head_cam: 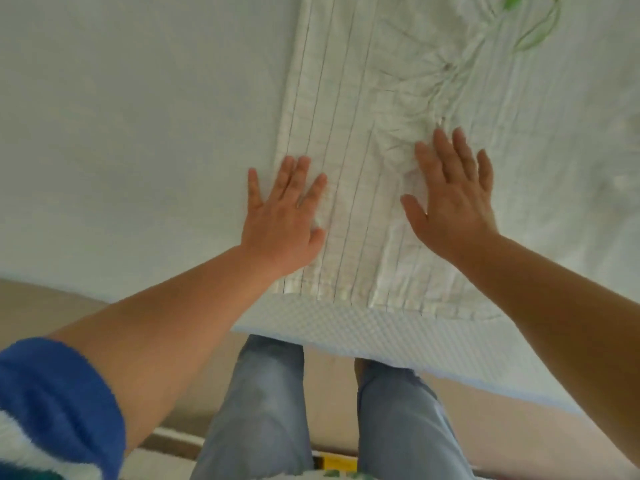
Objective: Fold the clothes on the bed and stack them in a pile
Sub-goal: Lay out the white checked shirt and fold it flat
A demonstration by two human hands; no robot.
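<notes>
Head view shows a white pinstriped garment (346, 161) spread flat on the bed (121, 116), its hem at the near mattress edge. Both the left hand (282, 216) and right hand (453, 199) press on it with straight, spread fingers, grasping nothing. Green ribbon (540, 32) trails from its gathered far part.

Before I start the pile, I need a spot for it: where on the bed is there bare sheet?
Bare sheet lies left of the striped garment, beyond the left hand. To the right it is crowded: the right hand presses the garment's rumpled part, and more wrinkled cloth with a green drawstring spreads past it.
</notes>
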